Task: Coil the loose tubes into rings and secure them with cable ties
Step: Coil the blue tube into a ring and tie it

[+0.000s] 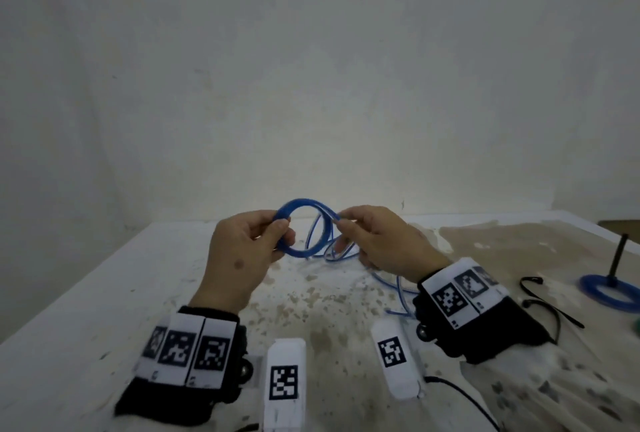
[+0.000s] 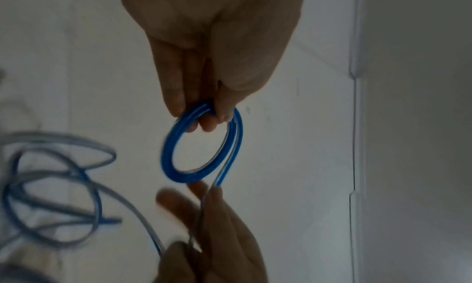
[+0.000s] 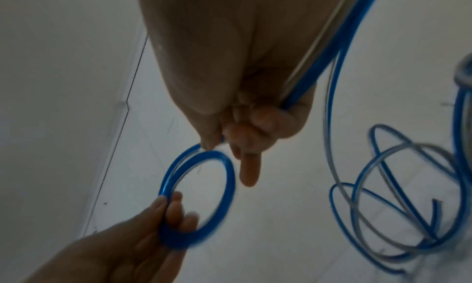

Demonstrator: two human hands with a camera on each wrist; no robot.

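Note:
A blue tube is wound into a small multi-turn ring (image 1: 300,253) held up above the table. My left hand (image 1: 282,223) pinches the ring's left side between thumb and fingers; the left wrist view shows the ring (image 2: 168,152) under that pinch (image 2: 217,113). My right hand (image 1: 341,222) pinches the strand that runs off the ring's right side, with the pinch (image 3: 217,144) just above the ring (image 3: 231,178). The rest of the tube (image 1: 397,311) lies in loose loops (image 3: 383,206) on the table behind and under my right hand.
At the far right a coiled blue ring (image 1: 588,293) sits around a black post (image 1: 618,258). Black cable ties (image 1: 540,303) lie beside it. The stained white table (image 1: 104,293) meets a bare wall behind. A green object (image 1: 636,324) shows at the right edge.

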